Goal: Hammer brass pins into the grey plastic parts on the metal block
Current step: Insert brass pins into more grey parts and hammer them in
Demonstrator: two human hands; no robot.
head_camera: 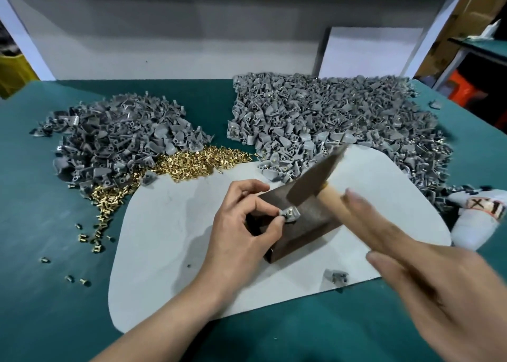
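A dark metal block point(312, 224) lies on a pale grey mat point(170, 224) in the middle of the green table. My left hand point(241, 224) pinches a small grey plastic part point(289, 215) against the block's top near its left edge. My right hand point(428, 274) grips the wooden handle of a hammer point(315, 175), blurred with motion. The hammer's dark head hangs just above the part. A heap of brass pins point(186, 161) lies left of the block.
Two big heaps of grey plastic parts sit at the back left point(118, 139) and back right point(343, 120). Loose pins point(90, 238) scatter over the table at left. One stray grey part point(336, 276) lies on the mat's front edge. A white glove point(477, 216) rests at right.
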